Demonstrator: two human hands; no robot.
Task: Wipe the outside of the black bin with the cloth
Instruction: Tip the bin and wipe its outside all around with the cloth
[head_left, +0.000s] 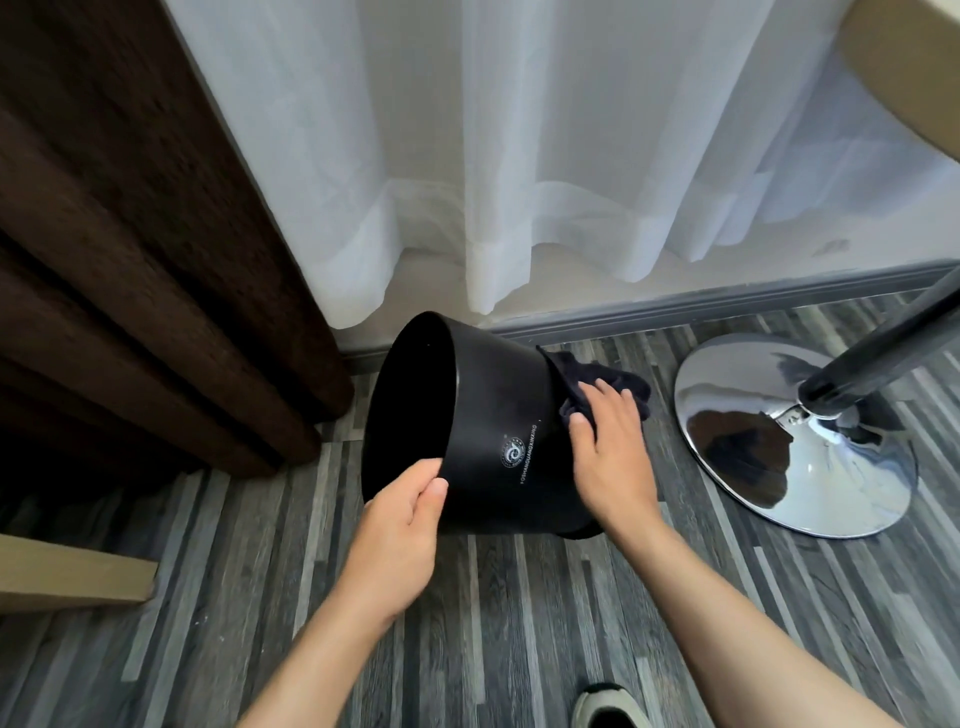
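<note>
Dark crumpled cloth (602, 387) against smooth round bin (498, 415).

Open grey striped plank floor (493, 623) lies below the tilted round black plastic bin (498, 441); a brown pleated curtain (130, 260) crowds its left, a sheer white curtain (519, 156) hangs behind, and a chrome disc stool base (753, 431) blocks the right.

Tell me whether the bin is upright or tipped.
Tipped. The bin lies on its side off the floor, mouth facing left; the left hand grips its rim while the right hand presses the cloth against its base end.
</note>
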